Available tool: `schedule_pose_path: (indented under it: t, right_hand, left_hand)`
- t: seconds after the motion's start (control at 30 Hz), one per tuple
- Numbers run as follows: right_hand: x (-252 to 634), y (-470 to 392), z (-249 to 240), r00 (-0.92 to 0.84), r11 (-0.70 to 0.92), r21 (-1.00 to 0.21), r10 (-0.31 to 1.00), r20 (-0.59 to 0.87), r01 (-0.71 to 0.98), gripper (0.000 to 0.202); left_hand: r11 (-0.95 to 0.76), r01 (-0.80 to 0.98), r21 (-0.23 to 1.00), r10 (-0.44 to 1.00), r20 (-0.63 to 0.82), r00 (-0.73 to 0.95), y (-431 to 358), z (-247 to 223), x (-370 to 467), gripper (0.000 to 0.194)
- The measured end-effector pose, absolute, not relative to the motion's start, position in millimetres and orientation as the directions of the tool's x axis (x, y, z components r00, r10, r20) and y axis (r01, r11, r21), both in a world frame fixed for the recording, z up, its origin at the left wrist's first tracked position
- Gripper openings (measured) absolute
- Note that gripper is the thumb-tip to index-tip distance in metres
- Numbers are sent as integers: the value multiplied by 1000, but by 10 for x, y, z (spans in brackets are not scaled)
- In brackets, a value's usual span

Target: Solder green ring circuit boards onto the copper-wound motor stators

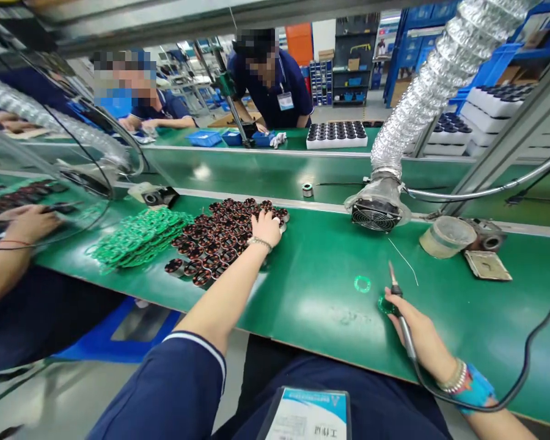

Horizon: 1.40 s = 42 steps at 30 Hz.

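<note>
My left hand reaches to the right edge of a packed group of wound motor stators, copper and black with silvery sides. Its fingers curl down over a stator there, partly hiding it. My right hand is closed around a soldering iron, its tip pointing up and away from me. A green ring-shaped circuit board also sits at the fingertips of that hand. Another green ring board lies flat on the table just left of it. A thin solder wire hangs beyond the iron's tip.
Green ring boards are heaped left of the stators. A fume fan with a foil duct stands at the back, beside a round tub and a sponge tray. The iron's cable loops right. Co-workers sit left and opposite.
</note>
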State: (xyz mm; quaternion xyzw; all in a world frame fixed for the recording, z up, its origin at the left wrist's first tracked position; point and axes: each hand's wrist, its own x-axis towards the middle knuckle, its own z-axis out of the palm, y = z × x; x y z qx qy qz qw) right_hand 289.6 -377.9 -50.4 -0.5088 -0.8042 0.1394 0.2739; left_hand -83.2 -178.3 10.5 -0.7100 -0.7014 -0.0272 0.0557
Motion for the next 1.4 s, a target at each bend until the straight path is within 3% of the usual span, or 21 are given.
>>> schedule_pose_path:
  t: [0.17,0.23,0.3,0.4,0.47,0.53,0.6,0.73,0.93,1.0,1.1,1.17,1.3,1.4]
  right_hand:
    - [2589,-3964,-429,-434,491,-604,865,251,628,41]
    - [2499,-3954,-400,-456,491,-637,858,236,594,43]
    - [2443,-3930,-370,-471,485,-666,854,220,567,44]
    - [2401,-3897,-331,-486,479,-694,848,210,537,43]
    - [2386,-3881,-312,-489,479,-701,846,211,528,43]
    - [2368,-3869,-296,-489,477,-705,847,209,525,42]
    - [2332,-3860,-278,-476,475,-707,852,219,524,41]
    - [2193,-3860,-223,-380,472,-708,874,301,525,36]
    - [2037,-3871,-155,-309,497,-728,867,392,472,24]
    - [2048,-3877,-154,-271,472,-744,881,387,473,23]
    - [2079,-3894,-166,-198,404,-793,915,353,455,22]
    - [2083,-3908,-181,-178,381,-815,925,337,437,23]
    - [2057,-3920,-210,-245,416,-788,908,339,454,23]
    - [2095,-3901,-216,-320,464,-754,882,346,464,24]
  left_hand:
    - [-217,976,28,974,74,215,-2071,89,-574,24]
    - [-369,915,164,929,34,369,-2399,73,-439,24]
    - [-501,777,380,844,16,536,-2769,41,-355,22]
    - [-499,590,635,782,37,622,-3235,-44,-333,20]
    - [-423,551,720,813,33,581,-3416,-120,-350,36]
    - [-358,565,743,858,24,513,-3491,-196,-357,66]
    - [-347,591,728,879,33,475,-3493,-252,-334,75]
    - [-386,588,711,875,81,477,-3461,-255,-208,48]
    - [-367,561,742,862,45,505,-3611,-122,-45,39]
    - [-318,505,803,871,37,489,-3674,-103,-32,43]
    - [-159,279,947,910,31,413,-3756,-114,-15,62]
    - [-109,169,980,928,39,369,-3801,-129,9,63]
    - [-287,337,897,903,135,409,-3848,-127,67,41]
    - [-387,425,818,874,179,451,-3828,-120,78,38]
